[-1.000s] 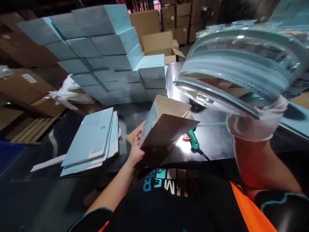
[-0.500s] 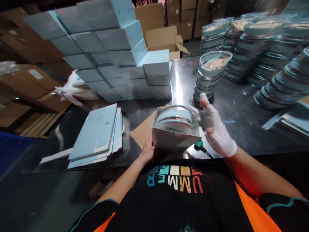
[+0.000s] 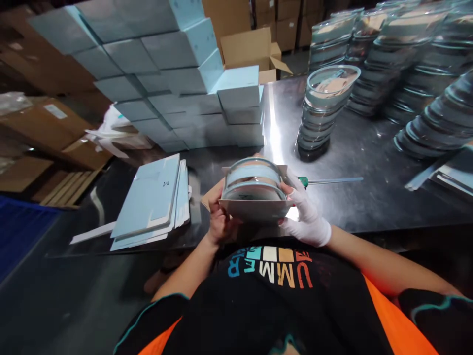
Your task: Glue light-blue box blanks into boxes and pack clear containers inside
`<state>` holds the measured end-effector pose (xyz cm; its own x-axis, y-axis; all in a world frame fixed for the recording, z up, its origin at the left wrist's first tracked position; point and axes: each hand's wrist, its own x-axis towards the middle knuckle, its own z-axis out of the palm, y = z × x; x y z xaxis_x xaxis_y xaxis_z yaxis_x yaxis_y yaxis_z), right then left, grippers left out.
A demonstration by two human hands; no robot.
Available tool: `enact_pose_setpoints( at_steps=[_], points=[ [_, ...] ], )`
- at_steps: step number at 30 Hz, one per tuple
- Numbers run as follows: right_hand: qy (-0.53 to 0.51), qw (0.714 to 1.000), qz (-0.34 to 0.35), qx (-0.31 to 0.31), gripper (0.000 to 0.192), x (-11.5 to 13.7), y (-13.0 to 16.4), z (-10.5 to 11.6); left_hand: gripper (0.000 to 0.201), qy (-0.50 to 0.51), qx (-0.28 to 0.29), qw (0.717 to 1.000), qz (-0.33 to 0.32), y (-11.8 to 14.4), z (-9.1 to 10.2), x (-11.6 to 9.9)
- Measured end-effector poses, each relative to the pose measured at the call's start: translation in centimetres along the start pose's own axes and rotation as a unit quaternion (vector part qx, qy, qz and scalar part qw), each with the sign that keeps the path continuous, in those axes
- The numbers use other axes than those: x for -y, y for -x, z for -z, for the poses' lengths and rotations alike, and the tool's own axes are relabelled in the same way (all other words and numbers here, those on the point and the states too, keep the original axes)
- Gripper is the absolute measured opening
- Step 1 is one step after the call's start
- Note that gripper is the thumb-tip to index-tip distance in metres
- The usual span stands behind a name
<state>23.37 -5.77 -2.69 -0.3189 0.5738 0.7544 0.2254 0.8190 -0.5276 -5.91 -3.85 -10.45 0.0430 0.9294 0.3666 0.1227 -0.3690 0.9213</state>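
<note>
Grip: left hand (image 3: 220,222) and white-gloved right hand (image 3: 307,217) clasp the box (image 3: 254,209) from either side, fingers closed on its walls. Glass (image 3: 253,173) sits between them inside the open box, rims above the front wall. Risk, judged: uneven squeeze could bow the thin walls; a tilt could let the glass slide out and chip. Around: green tool (image 3: 303,181) just beyond the right hand, possible snag; glass stack (image 3: 320,116) farther beyond right; flat cartons (image 3: 146,197) left; pale boxes (image 3: 170,84) beyond left, blocking that side.
</note>
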Motion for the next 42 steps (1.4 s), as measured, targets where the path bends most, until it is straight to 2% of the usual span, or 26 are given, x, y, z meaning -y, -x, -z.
enact_pose_setpoints(
  at_steps=[3,5,9,11,13,15,17,18,20,21,22,24,26,29,32,33,35,37,39,41,42],
  points=[
    [-0.001,1.000,0.005,0.006,0.086,0.4,0.0,0.4,0.069,-0.006,-0.055,0.984,-0.168,-1.2,0.0,-2.4],
    [0.001,1.000,-0.002,0.020,0.084,0.5,0.1,0.5,0.053,-0.025,-0.069,0.966,-0.247,-1.4,-0.2,-3.2],
    [-0.036,0.999,-0.008,0.008,0.092,0.4,0.9,-0.1,0.078,-0.053,-0.058,0.957,-0.280,-0.8,-0.4,-3.6],
    [-0.059,0.998,-0.024,-0.011,0.101,0.2,1.4,-0.6,0.076,-0.059,-0.041,0.949,-0.307,-0.7,-0.1,-3.8],
    [-0.067,0.997,-0.045,-0.019,0.103,0.2,1.7,-0.9,0.064,-0.068,-0.004,0.941,-0.331,-0.7,0.3,-4.4],
    [-0.045,0.998,-0.038,-0.011,0.097,0.3,1.8,-1.0,0.054,-0.104,0.049,0.935,-0.337,-0.7,0.5,-4.8],
    [-0.006,1.000,-0.011,0.005,0.093,0.4,1.8,-0.7,0.058,-0.127,0.082,0.933,-0.327,-0.6,0.2,-5.0],
    [0.011,1.000,-0.003,0.004,0.093,0.4,1.8,-0.5,0.067,-0.114,0.069,0.938,-0.320,-0.5,0.0,-4.9],
    [0.034,0.999,-0.003,-0.006,0.091,0.4,1.9,-0.1,0.084,-0.068,0.009,0.948,-0.310,-0.3,-0.6,-4.4],
    [0.038,0.999,-0.008,-0.010,0.087,0.5,2.0,0.0,0.084,-0.059,-0.018,0.949,-0.309,-0.2,-0.8,-4.2],
    [0.036,0.999,-0.013,-0.006,0.082,0.5,2.0,0.1,0.076,-0.065,-0.037,0.948,-0.310,0.0,-1.0,-4.0],
    [0.006,0.999,-0.036,0.016,0.065,0.6,1.8,0.0,0.048,-0.105,-0.040,0.945,-0.308,0.2,-1.1,-3.7],
    [-0.059,0.994,-0.093,0.010,0.055,0.9,1.1,-0.4,0.038,-0.127,-0.024,0.944,-0.304,0.4,-1.1,-3.6],
    [-0.130,0.965,-0.222,-0.052,0.056,1.4,-0.5,-1.8,0.054,-0.133,-0.045,0.947,-0.290,0.8,-1.3,-2.9],
    [-0.120,0.940,-0.292,-0.126,0.043,1.6,-1.9,-3.4,0.094,-0.113,-0.092,0.948,-0.282,1.5,-1.6,-1.5],
    [-0.109,0.937,-0.296,-0.146,0.043,1.7,-2.1,-3.8,0.098,-0.119,-0.087,0.947,-0.286,1.7,-1.6,-1.1],
    [-0.097,0.941,-0.284,-0.156,0.039,1.6,-2.5,-4.0,0.087,-0.157,-0.053,0.940,-0.299,2.2,-1.3,-0.5],
    [-0.103,0.950,-0.258,-0.144,0.031,1.2,-2.8,-3.2,0.073,-0.201,-0.037,0.931,-0.303,2.6,-0.4,-0.4],
    [-0.087,0.956,-0.241,-0.141,0.022,0.3,-3.3,-1.3,0.071,-0.231,-0.050,0.924,-0.301,2.9,1.0,-0.6],
    [0.024,0.952,-0.282,-0.118,0.019,-1.0,-3.8,1.2,0.074,-0.258,-0.089,0.920,-0.280,3.3,3.1,-0.8],
    [0.106,0.936,-0.326,-0.074,0.020,-1.8,-3.9,2.4,0.076,-0.269,-0.113,0.918,-0.268,3.6,4.2,-0.8]
  ],
)
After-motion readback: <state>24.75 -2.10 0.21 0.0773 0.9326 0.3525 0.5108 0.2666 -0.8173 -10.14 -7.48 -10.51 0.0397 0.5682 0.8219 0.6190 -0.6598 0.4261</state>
